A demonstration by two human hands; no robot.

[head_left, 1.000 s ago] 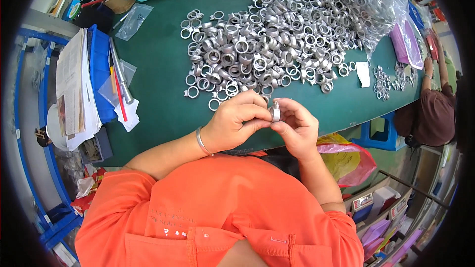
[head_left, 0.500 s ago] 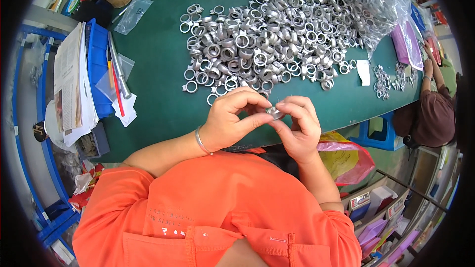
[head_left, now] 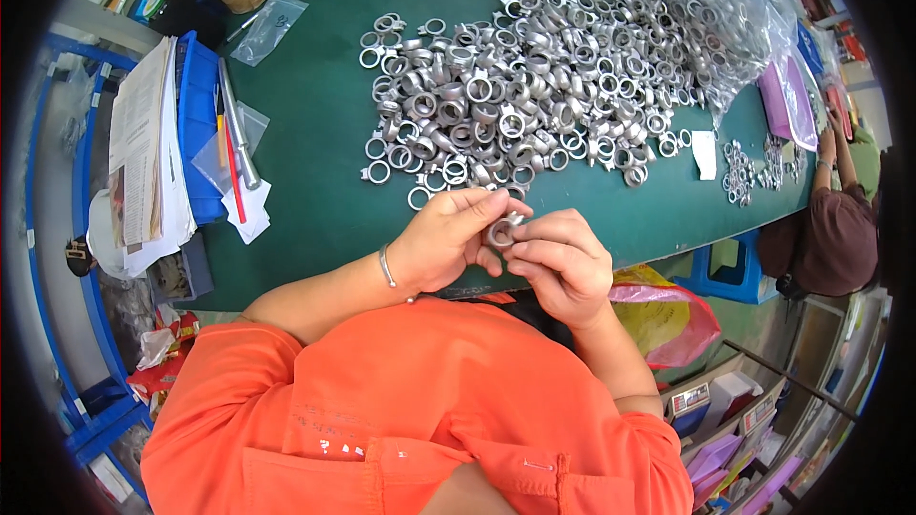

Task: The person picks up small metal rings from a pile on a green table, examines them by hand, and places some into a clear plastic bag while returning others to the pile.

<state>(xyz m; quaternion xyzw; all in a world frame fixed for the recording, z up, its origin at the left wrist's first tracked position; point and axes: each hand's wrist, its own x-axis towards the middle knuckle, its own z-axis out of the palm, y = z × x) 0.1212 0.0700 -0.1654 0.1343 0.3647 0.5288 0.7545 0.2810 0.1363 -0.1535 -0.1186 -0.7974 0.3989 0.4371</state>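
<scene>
You had both hands up at the near edge of the green tabletop [head_left: 315,114], and between them sat one small silver metal ring [head_left: 500,232]. Your left hand [head_left: 448,240] pinched it, fingers [head_left: 496,200] closed over its top; your right hand [head_left: 563,262] met it from the other side, fingers [head_left: 544,227] curled shut on the same ring. The ring hung just off the tabletop's front edge, above your orange shirt [head_left: 420,401]. Right beyond your knuckles lay the big heap of silver rings [head_left: 534,86], its nearest strays just short of your left hand. To the left of the heap there was bare green, open as far as the blue bin [head_left: 196,133] and the stack of papers [head_left: 143,153]. On the right, a clear plastic bag of rings [head_left: 725,19] crowded the far corner, and another person [head_left: 835,229] sat at that end.
</scene>
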